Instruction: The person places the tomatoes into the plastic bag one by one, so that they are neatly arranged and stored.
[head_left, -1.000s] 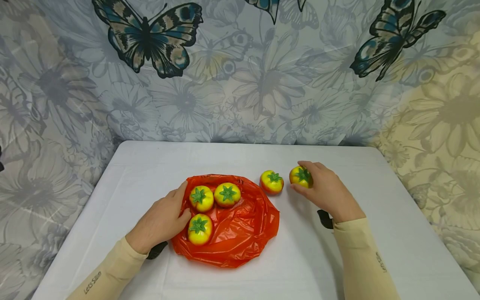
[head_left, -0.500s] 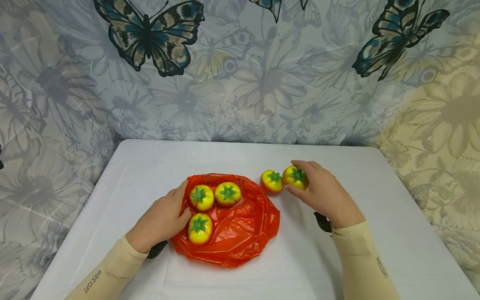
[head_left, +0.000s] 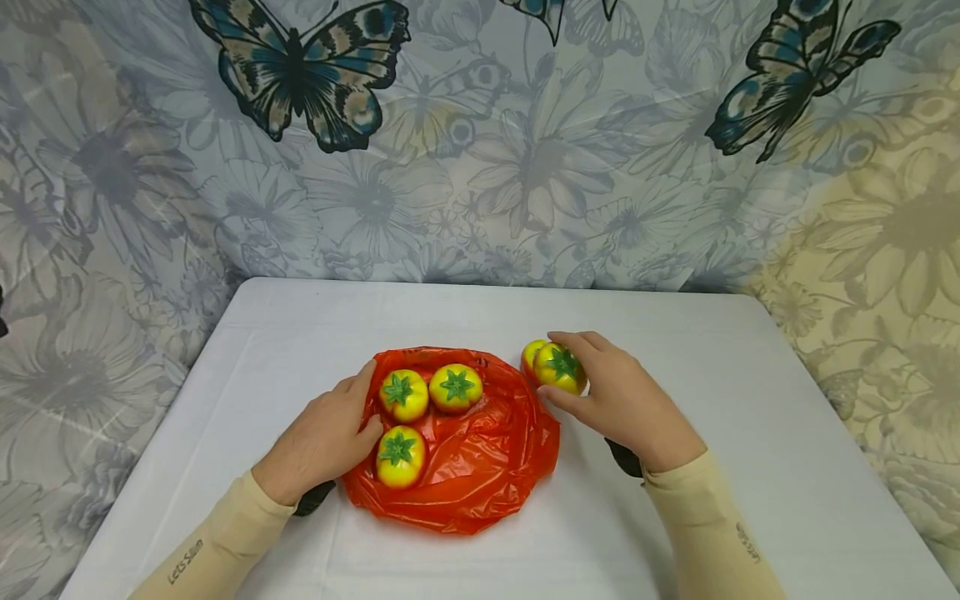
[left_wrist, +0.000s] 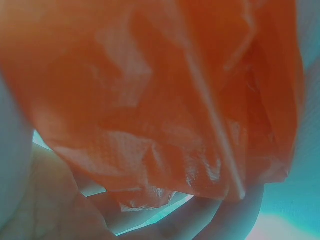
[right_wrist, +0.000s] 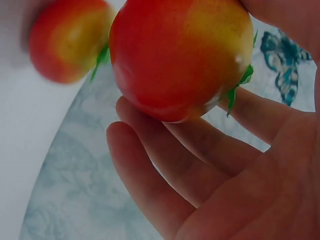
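My right hand [head_left: 618,400] holds a red-and-yellow tomato [head_left: 559,369] with a green leafy top between thumb and fingers, just right of the bag. In the right wrist view this tomato [right_wrist: 175,55] appears large against the fingertips. Partly hidden behind it is a second tomato [head_left: 529,353], on the table beside the bag's rim. My left hand [head_left: 322,433] grips the left edge of a red plastic bag [head_left: 480,467], thumb toward the inside. Three tomatoes sit on the bag: one at the back left [head_left: 403,395], another beside it [head_left: 455,388], and a third in front [head_left: 401,457].
A white-covered table [head_left: 315,325] carries everything. Behind it and at both sides hangs cloth [head_left: 525,167] printed with flowers and butterflies. Tabletop extends on either side of the bag.
My right hand has moved left with its tomato, from right of the loose tomato to partly in front of it. The left hand, bag and three tomatoes have stayed put.
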